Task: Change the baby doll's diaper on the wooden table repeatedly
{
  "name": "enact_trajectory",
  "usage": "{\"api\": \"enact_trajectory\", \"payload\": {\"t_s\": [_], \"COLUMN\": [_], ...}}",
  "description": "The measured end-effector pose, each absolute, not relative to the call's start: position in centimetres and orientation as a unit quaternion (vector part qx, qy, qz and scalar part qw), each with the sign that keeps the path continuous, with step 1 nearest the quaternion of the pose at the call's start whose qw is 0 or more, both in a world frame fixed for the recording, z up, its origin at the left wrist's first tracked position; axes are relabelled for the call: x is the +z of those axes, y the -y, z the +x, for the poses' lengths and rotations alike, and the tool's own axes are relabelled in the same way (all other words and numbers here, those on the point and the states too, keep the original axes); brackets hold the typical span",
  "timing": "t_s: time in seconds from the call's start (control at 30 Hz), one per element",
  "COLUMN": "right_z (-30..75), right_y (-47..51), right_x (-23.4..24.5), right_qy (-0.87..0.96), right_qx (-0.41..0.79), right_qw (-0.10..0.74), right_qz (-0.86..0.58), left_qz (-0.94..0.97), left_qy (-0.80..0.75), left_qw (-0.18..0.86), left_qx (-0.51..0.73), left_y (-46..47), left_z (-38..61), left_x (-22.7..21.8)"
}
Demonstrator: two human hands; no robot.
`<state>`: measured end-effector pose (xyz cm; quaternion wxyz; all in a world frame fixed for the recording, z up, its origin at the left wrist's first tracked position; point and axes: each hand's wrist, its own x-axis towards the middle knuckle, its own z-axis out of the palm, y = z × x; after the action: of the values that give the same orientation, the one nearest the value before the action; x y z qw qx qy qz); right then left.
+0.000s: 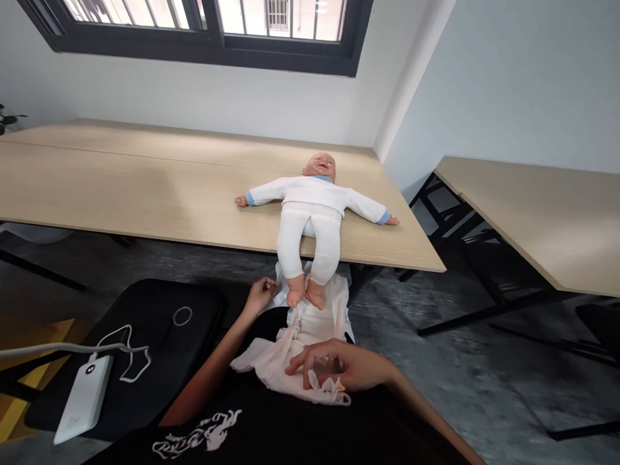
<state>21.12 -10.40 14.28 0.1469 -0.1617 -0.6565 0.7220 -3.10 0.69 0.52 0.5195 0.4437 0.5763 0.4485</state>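
An unfolded white diaper (320, 326) with ruffled edges lies over my lap, its far end below the table edge. My left hand (260, 296) is closed, with its fingertips pinching the diaper's far left edge. Over the near end, my right hand (346, 363) has its fingers bent and closed on the material, by a small yellowish tab. A baby doll (314, 206) in a white top with blue cuffs and white leggings lies on its back, arms spread. Its bare feet hang past the table edge, above the diaper.
The doll rests on a long wooden table (194, 194) below a window (208, 39). A second table (542, 219) stands at the right. On my left, a black chair seat (159, 361) holds a white power bank (86, 397) with a cable and a bead bracelet (183, 316).
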Motion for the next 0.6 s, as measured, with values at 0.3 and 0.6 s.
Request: {"api": "enact_trajectory", "payload": {"t_s": [0.3, 0.6], "right_z": [21.2, 21.2], "right_y": [10.4, 10.4], "right_x": [13.9, 14.2], "right_qy": [0.652, 0.646], "right_qx": [0.726, 0.731], "right_qw": [0.152, 0.145], "right_qz": [-0.154, -0.166], "left_qz": [0.488, 0.504], "left_qy": [-0.532, -0.446], "left_qw": [0.541, 0.592], "left_qx": [0.432, 0.444], "left_y": [-0.7, 0.6], "left_z": [-2.1, -0.5], "left_x": [1.4, 2.0]}}
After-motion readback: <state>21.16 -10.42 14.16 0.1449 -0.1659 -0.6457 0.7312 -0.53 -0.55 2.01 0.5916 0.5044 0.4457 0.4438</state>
